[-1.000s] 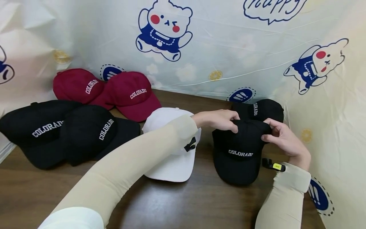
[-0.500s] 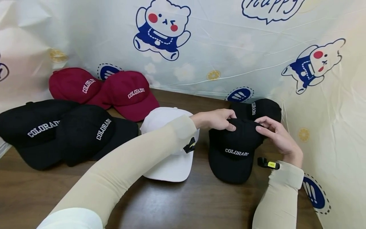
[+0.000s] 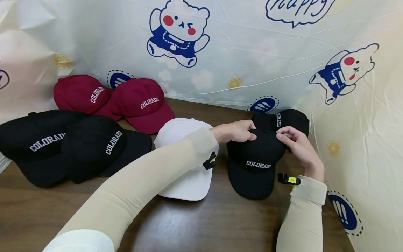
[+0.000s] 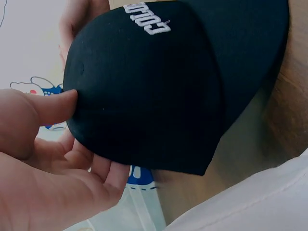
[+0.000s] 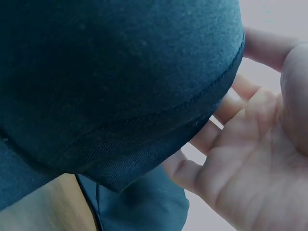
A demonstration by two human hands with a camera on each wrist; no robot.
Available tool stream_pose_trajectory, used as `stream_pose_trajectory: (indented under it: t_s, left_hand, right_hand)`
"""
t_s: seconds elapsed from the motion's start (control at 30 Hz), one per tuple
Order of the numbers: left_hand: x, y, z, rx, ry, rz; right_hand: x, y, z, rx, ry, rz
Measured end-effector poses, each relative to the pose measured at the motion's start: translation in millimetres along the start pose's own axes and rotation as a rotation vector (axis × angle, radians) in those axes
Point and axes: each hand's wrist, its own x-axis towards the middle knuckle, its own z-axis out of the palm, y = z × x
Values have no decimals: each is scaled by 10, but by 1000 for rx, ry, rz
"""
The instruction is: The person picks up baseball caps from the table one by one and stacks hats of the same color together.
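Observation:
Both hands are on a black baseball cap lettered COLORADO, its brim toward the wearer of the head camera. My left hand grips its back left side, thumb outside and fingers curled beneath in the left wrist view, where the cap fills the middle. At the back right, my right hand pinches the cap's edge between thumb and fingers. The right wrist view has this hand beside the dark fabric. Just behind, a second black cap lies partly hidden by the held one.
Left of the held cap lies a white cap, partly covered by the left sleeve. Two dark red caps sit at the back left, with two black caps in front. A printed cloth hangs behind the wooden table.
The held black cap has shifted a little left, toward the white cap. My right hand has moved left with it; my left hand keeps its grip. The other caps stay put.

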Motion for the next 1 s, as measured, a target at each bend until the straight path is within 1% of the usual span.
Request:
stream_pose_trajectory:
  t_s: [0.17, 0.33, 0.6, 0.7, 0.83, 1.0]
  left_hand:
    - [37, -26, 32, -23, 45, -38]
    - [75, -57, 62, 6, 94, -83]
    - [108, -98, 78, 50, 166, -74]
    - [107, -107, 75, 53, 186, -84]
    - [100, -108, 63, 50, 194, -97]
    - [81, -91, 60, 58, 202, -107]
  right_hand:
    - [18, 17, 39, -53, -19, 44]
    - [28, 33, 63, -89, -40, 81]
    - [79, 76, 109, -98, -20, 131]
    - [103, 115, 131, -88, -13, 146]
    - [121, 153, 144, -79, -16, 162]
    - [116, 136, 153, -66, -37, 181]
